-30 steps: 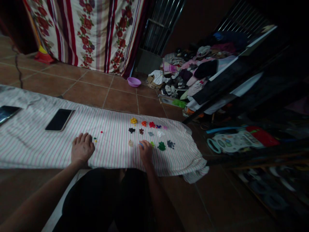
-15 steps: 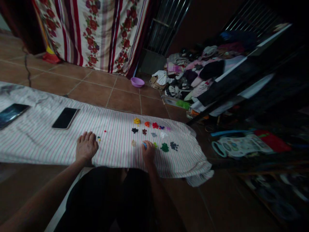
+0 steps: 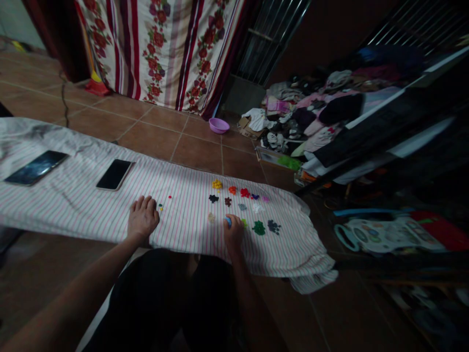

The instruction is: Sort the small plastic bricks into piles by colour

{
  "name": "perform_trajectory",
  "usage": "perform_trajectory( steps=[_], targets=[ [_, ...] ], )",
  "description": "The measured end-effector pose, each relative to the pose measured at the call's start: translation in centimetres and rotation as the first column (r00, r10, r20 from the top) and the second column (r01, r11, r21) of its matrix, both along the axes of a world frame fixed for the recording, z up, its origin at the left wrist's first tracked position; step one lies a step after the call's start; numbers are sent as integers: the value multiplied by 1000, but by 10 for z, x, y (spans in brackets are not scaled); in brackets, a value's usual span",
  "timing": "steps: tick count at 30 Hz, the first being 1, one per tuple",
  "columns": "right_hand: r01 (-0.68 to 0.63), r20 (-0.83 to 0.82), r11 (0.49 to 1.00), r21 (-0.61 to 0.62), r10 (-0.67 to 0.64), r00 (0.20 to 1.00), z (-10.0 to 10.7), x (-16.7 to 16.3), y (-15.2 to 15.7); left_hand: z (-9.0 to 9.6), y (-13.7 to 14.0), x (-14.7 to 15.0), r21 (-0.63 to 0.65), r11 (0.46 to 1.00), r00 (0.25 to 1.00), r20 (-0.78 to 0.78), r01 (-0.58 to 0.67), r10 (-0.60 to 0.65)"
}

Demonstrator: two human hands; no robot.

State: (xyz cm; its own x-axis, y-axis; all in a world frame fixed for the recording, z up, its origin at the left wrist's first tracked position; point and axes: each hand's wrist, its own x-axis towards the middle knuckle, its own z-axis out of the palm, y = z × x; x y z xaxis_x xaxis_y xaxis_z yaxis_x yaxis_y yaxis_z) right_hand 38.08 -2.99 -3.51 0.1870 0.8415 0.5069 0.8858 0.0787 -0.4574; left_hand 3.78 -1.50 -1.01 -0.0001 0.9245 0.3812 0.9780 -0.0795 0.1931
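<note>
My left hand [image 3: 143, 215] lies palm down on the striped cloth [image 3: 186, 215], its fingers stretched out and nothing visible in it. Close to its fingertips are a tiny green piece, a yellow piece [image 3: 161, 209] and a red piece [image 3: 170, 197]. My right hand [image 3: 233, 233] rests on the cloth with fingers curled in around small light blue pieces [image 3: 228, 222], which the fingers partly hide. Beside it lie a beige pile [image 3: 211, 217], a lime pile [image 3: 244, 223] and a dark green pile [image 3: 259, 228] of small pieces.
Further piles sit behind my right hand: yellow [image 3: 217, 184], orange [image 3: 232, 189], red [image 3: 245, 192], black [image 3: 213, 198] and others. Two phones lie to the left, one dark-screened [image 3: 115, 174]. A purple basin [image 3: 219, 125] and heaped clothes [image 3: 311, 107] are on the floor beyond.
The whole view has shifted, so everything sits further right in the picture. Both hands keep their places on the cloth, the right one still curled at the blue pieces.
</note>
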Motion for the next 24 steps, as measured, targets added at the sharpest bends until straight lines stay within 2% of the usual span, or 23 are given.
perform_trajectory(
  steps=[5,9,14,24],
  targets=[
    [-43,38,999,-30,44,998,3,0,-1,0,0,0,1,1000,1000,-6,-5,5],
    [-23,25,999,-40,24,999,4,-1,-1,0,0,0,-7,1000,1000,17,-2,2],
    [4,25,1000,-15,-4,1000,3,-1,0,2,-1,0,-19,1000,1000,19,0,0],
    [-44,25,998,52,43,999,-2,2,3,1,0,0,-19,1000,998,65,5,-3]
  ],
)
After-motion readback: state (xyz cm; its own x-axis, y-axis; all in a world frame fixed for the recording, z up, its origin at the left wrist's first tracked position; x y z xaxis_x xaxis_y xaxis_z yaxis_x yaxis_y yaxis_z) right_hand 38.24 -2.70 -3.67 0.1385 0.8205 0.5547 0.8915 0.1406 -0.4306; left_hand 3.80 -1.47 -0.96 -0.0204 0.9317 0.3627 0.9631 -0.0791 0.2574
